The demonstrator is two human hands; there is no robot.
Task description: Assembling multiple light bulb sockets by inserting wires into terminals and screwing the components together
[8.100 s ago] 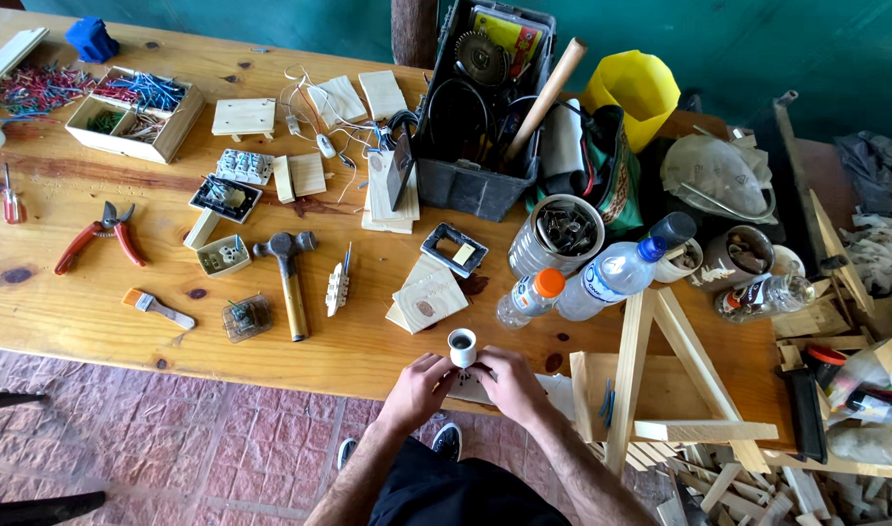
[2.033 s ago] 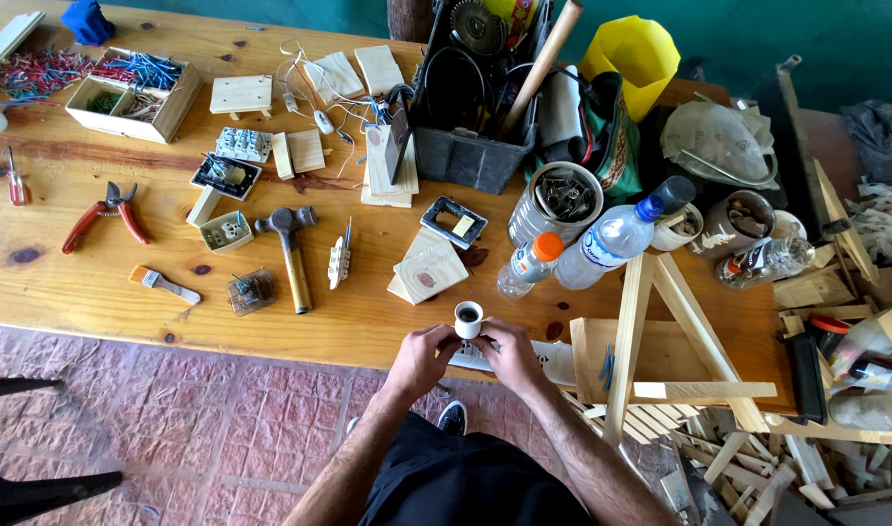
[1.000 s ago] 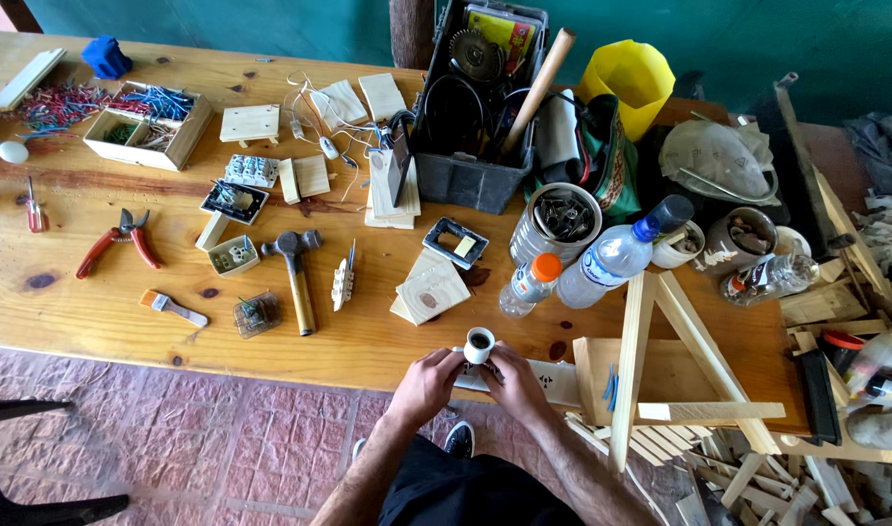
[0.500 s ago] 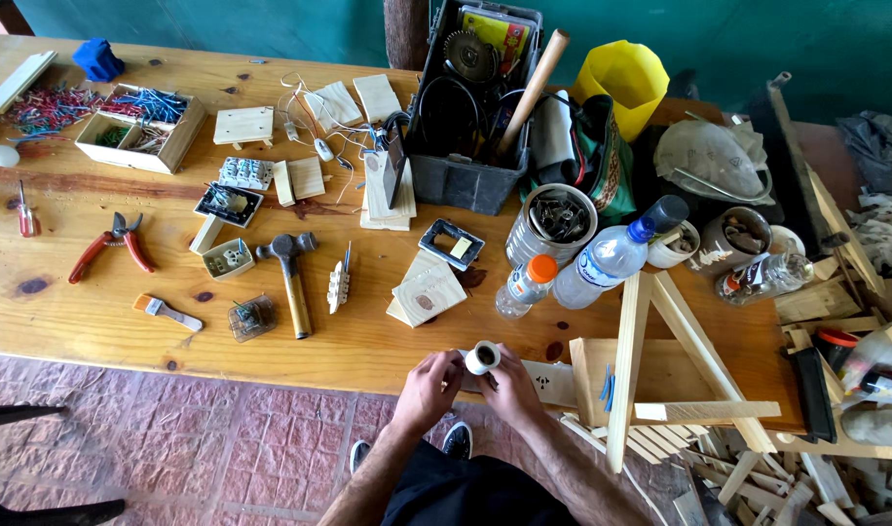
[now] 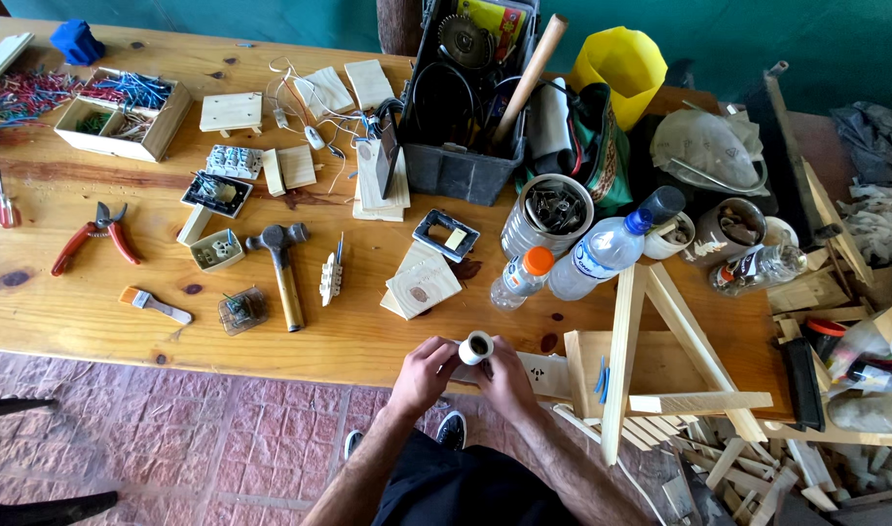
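Hands [image 5: 465, 368] grip white roll [image 5: 475, 347]; fingers hide roll's lower half.

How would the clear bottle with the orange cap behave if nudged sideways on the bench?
The orange-capped bottle stands upright, narrow and tall, so it would probably tip rather than slide. It looks like thin clear plastic, likely light and dentable. Once down, its round body could roll toward the blue-capped bottle beside it.

one hammer [image 5: 282, 268], two plastic bottles [image 5: 602, 255] [image 5: 521, 277], one red-handled pliers [image 5: 95, 234], one yellow bucket [image 5: 616, 63]

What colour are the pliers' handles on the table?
Red, on the pliers in the head view.
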